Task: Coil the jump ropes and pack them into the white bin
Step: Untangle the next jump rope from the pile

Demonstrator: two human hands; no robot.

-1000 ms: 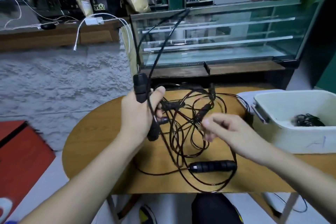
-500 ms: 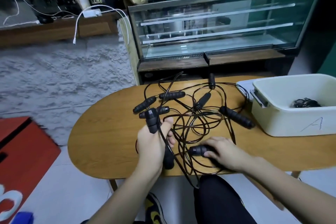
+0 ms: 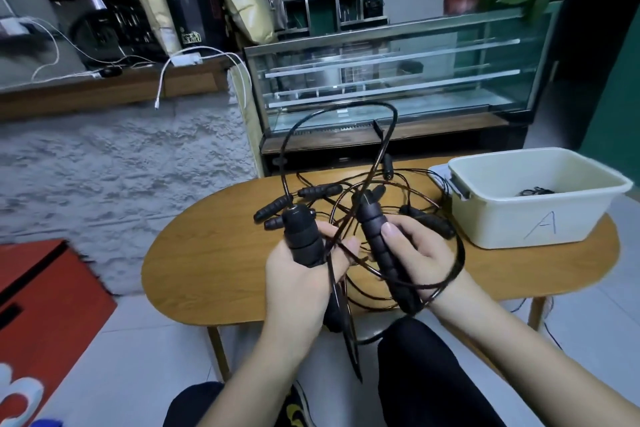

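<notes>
My left hand [image 3: 298,274] grips one black jump rope handle [image 3: 303,236] upright above the table's near edge. Beside it my right hand [image 3: 415,250] holds a second black handle [image 3: 375,239], tilted. A dark cord [image 3: 346,107] arcs up from the left handle and loops back down, and another loop runs around my right wrist. More black handles [image 3: 320,190] and tangled cord lie on the wooden table [image 3: 207,253] behind my hands. The white bin [image 3: 533,215], marked "A", stands at the table's right end with a coiled rope [image 3: 536,191] inside.
A glass display case [image 3: 398,80] stands behind the table. A rough grey wall [image 3: 121,166] with a wooden counter lies to the left, and a red box [image 3: 41,288] sits on the floor. My knees are under the table's near edge.
My right hand picked a handle up off the table and raised it next to the left hand's handle. The cord now arcs high above both hands.
</notes>
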